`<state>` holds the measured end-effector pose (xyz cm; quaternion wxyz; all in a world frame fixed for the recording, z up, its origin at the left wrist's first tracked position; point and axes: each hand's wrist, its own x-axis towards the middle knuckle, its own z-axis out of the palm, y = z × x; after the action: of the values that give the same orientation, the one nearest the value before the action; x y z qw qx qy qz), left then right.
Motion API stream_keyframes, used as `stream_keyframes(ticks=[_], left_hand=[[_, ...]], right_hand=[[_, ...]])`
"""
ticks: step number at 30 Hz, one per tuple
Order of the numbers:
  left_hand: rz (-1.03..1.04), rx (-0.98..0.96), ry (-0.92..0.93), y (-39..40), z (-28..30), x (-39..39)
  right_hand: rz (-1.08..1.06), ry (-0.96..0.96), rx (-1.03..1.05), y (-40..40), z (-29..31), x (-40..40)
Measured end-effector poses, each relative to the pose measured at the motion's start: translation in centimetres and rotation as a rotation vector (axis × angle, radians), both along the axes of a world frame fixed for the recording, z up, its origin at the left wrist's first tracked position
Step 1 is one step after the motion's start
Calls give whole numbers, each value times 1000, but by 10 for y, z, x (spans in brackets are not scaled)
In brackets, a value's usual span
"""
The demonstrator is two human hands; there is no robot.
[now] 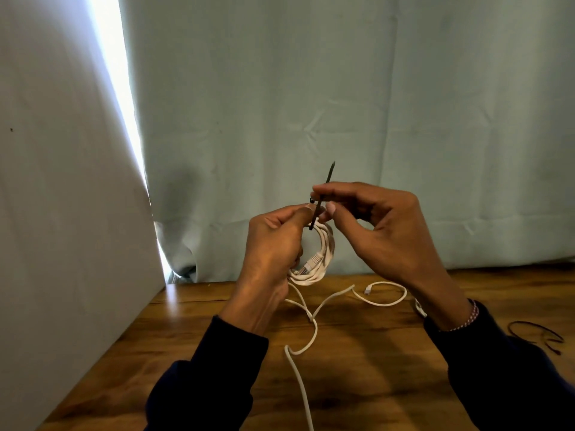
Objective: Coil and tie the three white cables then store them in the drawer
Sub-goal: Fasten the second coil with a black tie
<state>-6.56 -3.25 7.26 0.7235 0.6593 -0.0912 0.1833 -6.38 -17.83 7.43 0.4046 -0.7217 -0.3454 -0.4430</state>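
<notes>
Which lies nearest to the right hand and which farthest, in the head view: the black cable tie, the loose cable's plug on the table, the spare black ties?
1. black cable tie: pinched in the right hand.
2. loose cable's plug: on the table, below the hand.
3. spare black ties: far right of the table.

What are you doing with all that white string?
It's cable, not string. The left hand holds a coiled white cable above the wooden table, and the right hand pinches a black tie at the coil's top. More loose white cable lies on the table, with spare black ties nearby.
</notes>
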Motion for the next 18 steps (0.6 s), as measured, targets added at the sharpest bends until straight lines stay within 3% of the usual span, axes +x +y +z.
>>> stream_keyframes(ticks=[5, 9, 14, 18], left_hand=[[6, 11, -12, -2, 1, -3], [9, 41, -23, -3, 2, -8], [21, 67, -26, -5, 5, -12], [41, 74, -26, -7, 8, -17]], right_hand=[[-228, -314, -83, -4, -5, 6], [-406, -458, -89, -5, -8, 8], [-365, -505, -132, -5, -15, 13], [-234, -463, -37, -2, -17, 17]])
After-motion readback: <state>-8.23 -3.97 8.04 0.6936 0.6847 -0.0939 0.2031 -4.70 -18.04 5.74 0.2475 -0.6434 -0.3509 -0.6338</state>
